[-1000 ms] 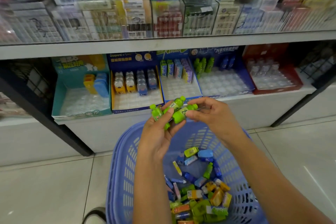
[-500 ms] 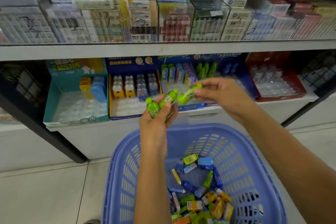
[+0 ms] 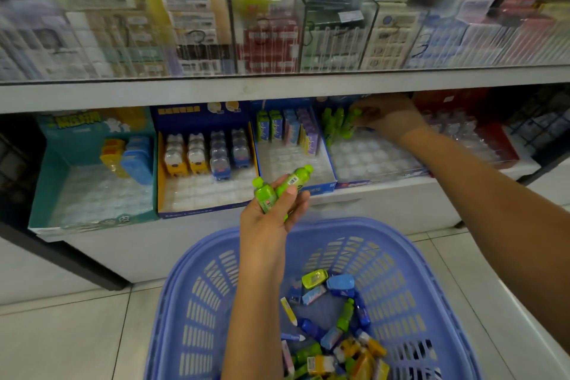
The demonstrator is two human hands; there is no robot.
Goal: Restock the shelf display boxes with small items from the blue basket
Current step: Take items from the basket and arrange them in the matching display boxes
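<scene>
My left hand hangs above the blue basket and is shut on two green bottle-shaped items. My right hand reaches into the back of a blue display box on the lower shelf. Its fingers pinch a green bottle item beside a row of like green ones. Most of that box's clear tray is bare. The basket bottom holds several small items, green, blue, yellow and orange.
Left of it stand a box with carton-shaped items, a blue-yellow box with bear-shaped items and a teal box. A red box stands at the right. The upper shelf overhangs with clear-fronted packs. Tiled floor lies around the basket.
My right hand carried one green bottle item away from my left hand, up and right into the blue display box. My left hand stayed over the basket with two items.
</scene>
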